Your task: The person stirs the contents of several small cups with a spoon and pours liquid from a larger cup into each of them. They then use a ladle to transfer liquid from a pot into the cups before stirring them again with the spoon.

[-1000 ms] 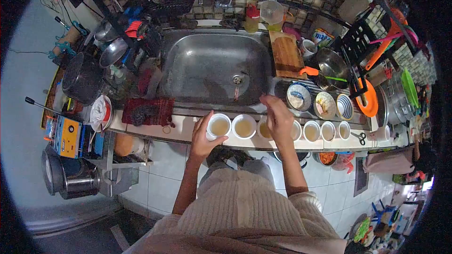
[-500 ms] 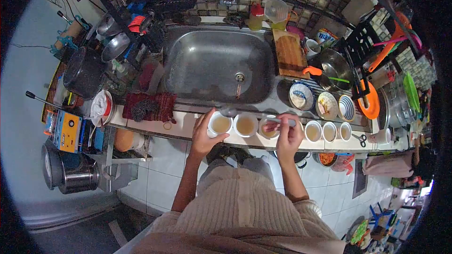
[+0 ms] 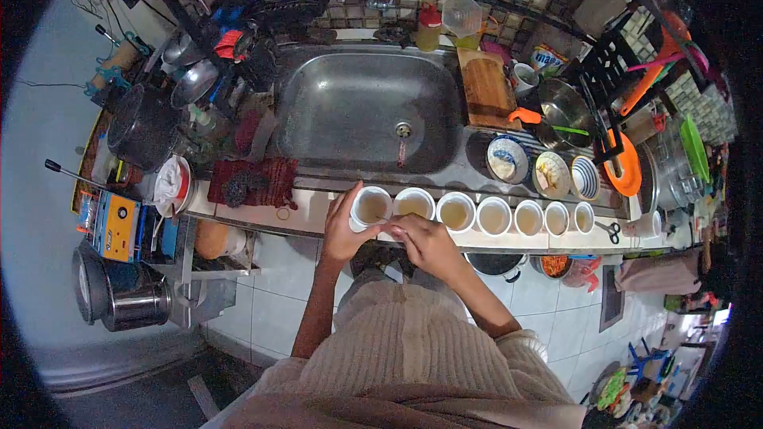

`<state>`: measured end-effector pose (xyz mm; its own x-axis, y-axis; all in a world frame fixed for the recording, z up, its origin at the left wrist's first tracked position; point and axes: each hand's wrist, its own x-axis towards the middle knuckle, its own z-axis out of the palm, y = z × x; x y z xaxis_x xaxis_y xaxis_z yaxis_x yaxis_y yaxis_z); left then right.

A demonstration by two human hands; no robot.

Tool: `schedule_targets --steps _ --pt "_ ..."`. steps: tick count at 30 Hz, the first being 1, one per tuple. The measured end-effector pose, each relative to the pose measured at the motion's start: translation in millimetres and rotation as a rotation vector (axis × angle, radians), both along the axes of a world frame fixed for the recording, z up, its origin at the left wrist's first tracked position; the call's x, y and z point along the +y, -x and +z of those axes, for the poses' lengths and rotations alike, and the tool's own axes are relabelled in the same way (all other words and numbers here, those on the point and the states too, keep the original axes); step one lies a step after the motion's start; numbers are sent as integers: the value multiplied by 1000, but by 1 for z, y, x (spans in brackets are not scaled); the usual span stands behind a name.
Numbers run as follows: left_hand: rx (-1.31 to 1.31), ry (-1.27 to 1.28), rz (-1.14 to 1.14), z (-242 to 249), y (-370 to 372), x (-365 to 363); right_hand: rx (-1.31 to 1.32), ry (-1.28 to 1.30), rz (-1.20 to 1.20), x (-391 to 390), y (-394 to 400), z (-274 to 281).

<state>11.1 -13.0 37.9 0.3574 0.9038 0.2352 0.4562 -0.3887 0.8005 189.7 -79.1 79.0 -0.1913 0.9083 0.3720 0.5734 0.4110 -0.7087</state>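
A row of white cups with pale brown liquid stands along the counter's front edge. My left hand is wrapped round the leftmost cup. Close to that cup's right side, my right hand has its fingers pinched together in front of the second cup. A spoon's handle seems to be in the pinch, but its bowl cannot be made out. Farther right stand a third cup, a fourth cup and several more.
The steel sink lies behind the cups. A red cloth is at its left, a wooden board at its right. Bowls, a steel pot and black scissors are on the right side.
My right hand has moved left from near the third and fourth cups to beside the leftmost one. The spoon bowl seen above the first two cups no longer shows there.
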Motion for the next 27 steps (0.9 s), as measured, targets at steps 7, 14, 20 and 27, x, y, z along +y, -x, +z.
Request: schedule_targets --steps 7,14,20,27 --pt "25 -123 -6 -9 -1 4 -137 -59 23 25 12 13" --pt "34 -60 -15 -3 -2 3 -207 20 50 35 2 23" --pt "39 -67 -55 -3 2 7 -314 -167 175 31 15 14" --pt "84 -56 -50 -1 -1 5 -186 -148 93 42 4 14"
